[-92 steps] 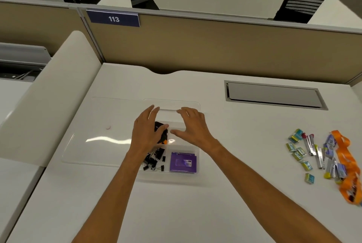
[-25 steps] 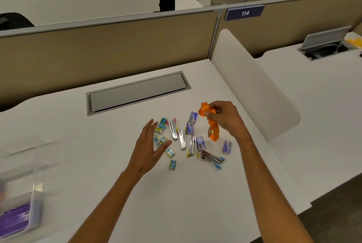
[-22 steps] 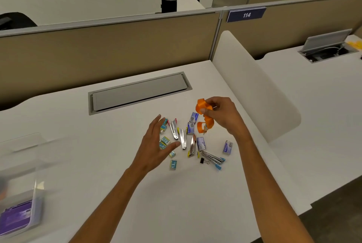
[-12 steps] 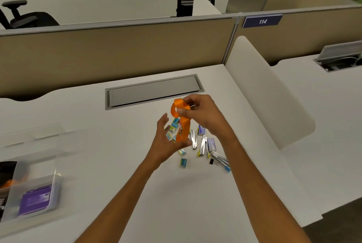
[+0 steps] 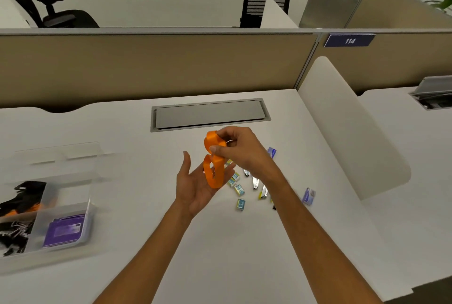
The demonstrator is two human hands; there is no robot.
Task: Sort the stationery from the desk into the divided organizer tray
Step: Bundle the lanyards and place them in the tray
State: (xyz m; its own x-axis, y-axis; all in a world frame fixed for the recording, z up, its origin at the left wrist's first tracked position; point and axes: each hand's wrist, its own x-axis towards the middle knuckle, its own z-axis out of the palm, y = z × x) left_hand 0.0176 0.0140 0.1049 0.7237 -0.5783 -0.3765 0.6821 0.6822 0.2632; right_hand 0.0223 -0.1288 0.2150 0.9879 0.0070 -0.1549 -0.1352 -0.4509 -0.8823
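The left hand (image 5: 195,188) is held palm-up with relaxed, spread fingers, cupped under the lower loop of the folded orange fabric strap (image 5: 215,176). The loop rests against those fingers, but they do not grip it. The right hand (image 5: 241,150) pinches the strap's upper fold between thumb and forefinger, so the strap hangs in the air above the white bench (image 5: 220,254), well apart from the tray.

The likely trouble is that the loose coils spring open. If the pinch slips before the left hand closes, the strap may unroll and trail. A trailing end could then sweep through the small blue-and-yellow staple boxes (image 5: 239,189) and slim silver metal tools (image 5: 255,182) lying just below, scattering them toward the edge. A slack strap may also hang over the tray wall instead of dropping in.

The clear plastic divided organizer tray (image 5: 90,208) sits at the far left, blurred and partly cut off by the frame. Its left side holds a black-and-orange bundle (image 5: 27,196) at the back and a heap of black binder clips (image 5: 14,235) nearer the person. Whether a divider separates these two I cannot tell. The right front compartment holds a flat purple box (image 5: 66,231), and the section behind it shows no contents. One small purple box (image 5: 308,196) lies apart at the right of the pile.
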